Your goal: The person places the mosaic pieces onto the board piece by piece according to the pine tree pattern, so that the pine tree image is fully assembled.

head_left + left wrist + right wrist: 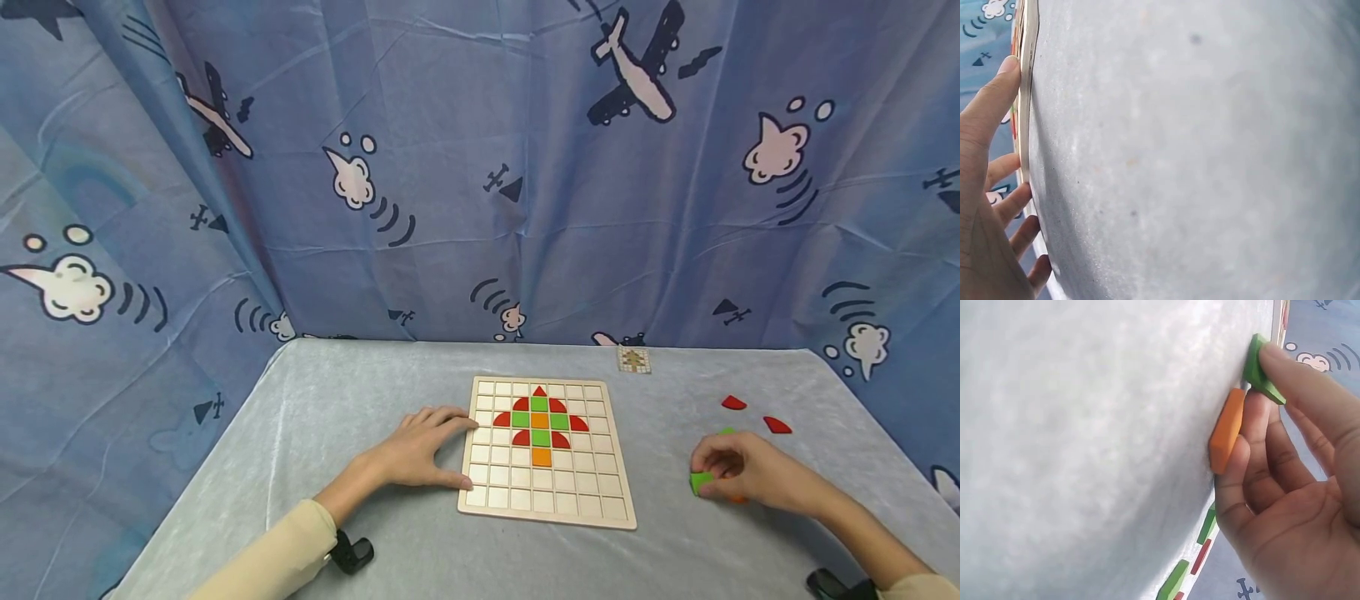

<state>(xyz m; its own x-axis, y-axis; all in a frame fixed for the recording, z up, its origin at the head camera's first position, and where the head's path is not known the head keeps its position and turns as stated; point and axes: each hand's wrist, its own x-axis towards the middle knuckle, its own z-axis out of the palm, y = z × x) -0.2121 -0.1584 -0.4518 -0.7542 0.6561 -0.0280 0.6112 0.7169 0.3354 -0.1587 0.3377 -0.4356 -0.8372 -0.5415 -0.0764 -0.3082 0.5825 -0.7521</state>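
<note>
A light wooden grid board (547, 518) lies on the cloth, bearing a tree-like pattern of red, green and orange tiles. My left hand (423, 450) rests at the board's left edge, thumb and fingers spread along its side. Off to the right of the board, my right hand (757, 475) pinches a green square tile (1259, 369) between thumb and fingertips. Just below that tile, an orange tile (1227, 431) sits against the lower fingers in the right wrist view; in the head view the hand mostly hides it.
Two red curved tiles (733, 403) lie beyond the right hand, and a green tile (727, 431) peeks out behind it. At the table's back edge is a small patterned card (634, 360). A blue printed curtain (450, 167) hangs behind the table.
</note>
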